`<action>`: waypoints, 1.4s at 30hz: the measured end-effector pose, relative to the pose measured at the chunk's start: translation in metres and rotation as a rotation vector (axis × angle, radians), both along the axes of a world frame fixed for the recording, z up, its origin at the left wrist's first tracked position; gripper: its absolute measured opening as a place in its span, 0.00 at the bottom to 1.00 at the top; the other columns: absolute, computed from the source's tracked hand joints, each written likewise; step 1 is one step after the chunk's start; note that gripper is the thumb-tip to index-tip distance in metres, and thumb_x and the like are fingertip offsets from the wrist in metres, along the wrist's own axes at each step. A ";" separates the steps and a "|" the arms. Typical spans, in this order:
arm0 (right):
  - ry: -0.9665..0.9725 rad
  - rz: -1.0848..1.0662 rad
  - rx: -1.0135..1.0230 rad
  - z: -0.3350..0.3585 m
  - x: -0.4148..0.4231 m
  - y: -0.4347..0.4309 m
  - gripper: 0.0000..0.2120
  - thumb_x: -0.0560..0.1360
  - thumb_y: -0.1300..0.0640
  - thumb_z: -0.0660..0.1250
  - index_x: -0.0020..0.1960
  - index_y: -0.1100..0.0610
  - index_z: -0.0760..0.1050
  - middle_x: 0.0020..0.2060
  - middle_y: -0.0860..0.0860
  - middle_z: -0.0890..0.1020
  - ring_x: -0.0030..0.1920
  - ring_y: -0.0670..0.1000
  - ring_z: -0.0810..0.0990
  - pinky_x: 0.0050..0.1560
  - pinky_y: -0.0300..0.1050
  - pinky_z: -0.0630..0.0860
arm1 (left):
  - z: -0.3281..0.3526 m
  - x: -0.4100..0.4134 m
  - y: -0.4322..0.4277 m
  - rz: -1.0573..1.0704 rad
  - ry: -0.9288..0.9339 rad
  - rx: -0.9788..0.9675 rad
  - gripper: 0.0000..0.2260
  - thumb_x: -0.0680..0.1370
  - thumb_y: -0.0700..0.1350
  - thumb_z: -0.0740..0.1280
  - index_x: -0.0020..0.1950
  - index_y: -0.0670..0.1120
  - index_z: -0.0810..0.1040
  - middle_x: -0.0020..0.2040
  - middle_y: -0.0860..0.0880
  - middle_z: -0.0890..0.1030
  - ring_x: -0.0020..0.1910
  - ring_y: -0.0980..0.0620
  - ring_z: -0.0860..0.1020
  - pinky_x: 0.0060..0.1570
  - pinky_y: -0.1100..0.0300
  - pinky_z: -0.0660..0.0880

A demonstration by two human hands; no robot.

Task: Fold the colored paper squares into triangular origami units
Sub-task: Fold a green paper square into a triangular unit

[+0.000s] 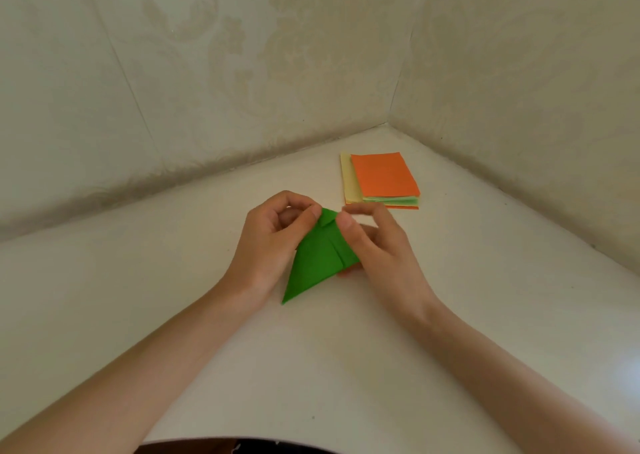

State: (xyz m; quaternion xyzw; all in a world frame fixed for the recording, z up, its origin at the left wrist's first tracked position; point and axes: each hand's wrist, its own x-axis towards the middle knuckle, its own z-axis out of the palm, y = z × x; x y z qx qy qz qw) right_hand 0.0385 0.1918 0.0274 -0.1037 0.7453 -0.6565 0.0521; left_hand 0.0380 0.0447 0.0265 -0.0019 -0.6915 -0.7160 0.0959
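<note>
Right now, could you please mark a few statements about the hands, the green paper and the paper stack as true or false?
1. The left hand and the right hand both pinch the green paper. True.
2. The top sheet of the paper stack is blue. False: it is orange.
3. The paper stack lies to the left of the hands. False: it lies beyond them to the right, toward the wall corner.
4. The green paper is already partly folded, with creases and a pointed tip toward the person. True.
</note>
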 end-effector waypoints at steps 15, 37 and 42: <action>-0.048 0.072 0.050 0.013 -0.015 0.016 0.09 0.73 0.64 0.69 0.49 0.54 0.75 0.40 0.57 0.82 0.39 0.49 0.82 0.42 0.43 0.79 | 0.006 -0.006 -0.015 -0.283 -0.171 -0.079 0.03 0.75 0.35 0.67 0.44 0.42 0.79 0.34 0.49 0.82 0.32 0.55 0.80 0.34 0.65 0.76; -0.027 0.134 -0.042 0.006 -0.016 0.020 0.13 0.73 0.72 0.65 0.47 0.56 0.80 0.47 0.57 0.83 0.48 0.59 0.82 0.52 0.50 0.79 | 0.010 -0.004 -0.023 -0.318 -0.079 -0.163 0.07 0.76 0.32 0.65 0.48 0.42 0.79 0.42 0.48 0.85 0.42 0.52 0.83 0.40 0.65 0.78; -0.059 0.151 -0.137 0.007 -0.014 0.021 0.11 0.72 0.73 0.64 0.45 0.61 0.81 0.40 0.54 0.84 0.41 0.53 0.84 0.45 0.42 0.79 | 0.009 -0.003 -0.023 -0.296 -0.075 -0.162 0.10 0.76 0.30 0.64 0.46 0.42 0.82 0.42 0.47 0.85 0.43 0.54 0.83 0.41 0.65 0.77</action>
